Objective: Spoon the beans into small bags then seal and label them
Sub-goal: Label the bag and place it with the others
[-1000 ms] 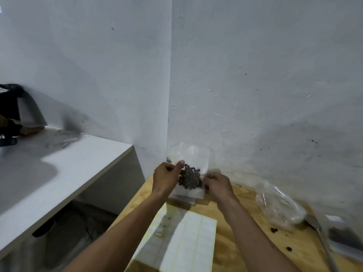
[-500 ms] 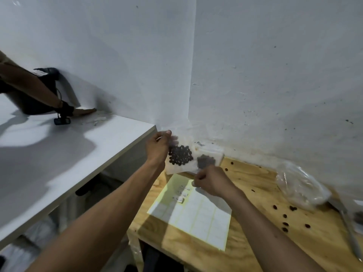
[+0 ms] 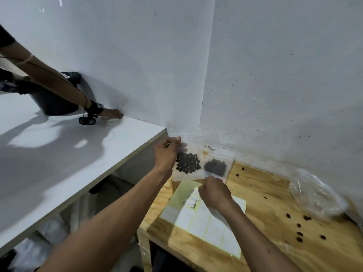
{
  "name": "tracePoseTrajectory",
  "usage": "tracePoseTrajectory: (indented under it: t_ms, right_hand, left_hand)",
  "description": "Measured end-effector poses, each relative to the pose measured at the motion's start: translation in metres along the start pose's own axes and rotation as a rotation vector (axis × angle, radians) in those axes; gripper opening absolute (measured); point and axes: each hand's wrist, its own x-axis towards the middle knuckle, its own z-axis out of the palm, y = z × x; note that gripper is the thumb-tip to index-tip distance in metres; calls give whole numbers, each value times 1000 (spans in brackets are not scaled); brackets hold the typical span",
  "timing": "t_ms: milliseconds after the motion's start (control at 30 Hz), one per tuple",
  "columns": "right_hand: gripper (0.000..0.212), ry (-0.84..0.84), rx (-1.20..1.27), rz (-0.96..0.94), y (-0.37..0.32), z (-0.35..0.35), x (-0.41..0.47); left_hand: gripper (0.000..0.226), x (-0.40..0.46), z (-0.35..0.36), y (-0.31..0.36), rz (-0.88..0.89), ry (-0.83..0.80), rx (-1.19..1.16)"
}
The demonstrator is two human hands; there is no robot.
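Now left hand (image 3: 166,154) round bag (image 3: 187,164).

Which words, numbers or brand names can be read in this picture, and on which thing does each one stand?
None can be read.
Label sheet: the labels look blank; a few near the right hand bear small dark marks, too blurred to read.
Bag held by the left hand: no print shows.
Second bag: no print shows.

Wooden table (image 3: 261,195), label sheet (image 3: 206,222), loose beans (image 3: 299,233), crumpled plastic bag (image 3: 316,195), filled bag (image 3: 218,167)
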Motion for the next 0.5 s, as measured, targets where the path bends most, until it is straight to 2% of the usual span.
tracePoseTrajectory:
  t_ms: [167,300,433,500]
  right_hand:
    - [47,-88,89,-74,7,-7,3]
    - [43,-14,121,-102,13,-7,-2]
    - [50,57,54,-91,3,-1,-7]
    - [40,95,25,-47,-4,1,-8]
  left_hand:
    - [22,2,-1,-3,-16,5,8]
    - [23,3,2,-4,-25,1,0]
    - [23,1,6,-3,-21,-8,2]
    - [23,-1,7,-2,-15,-12,18]
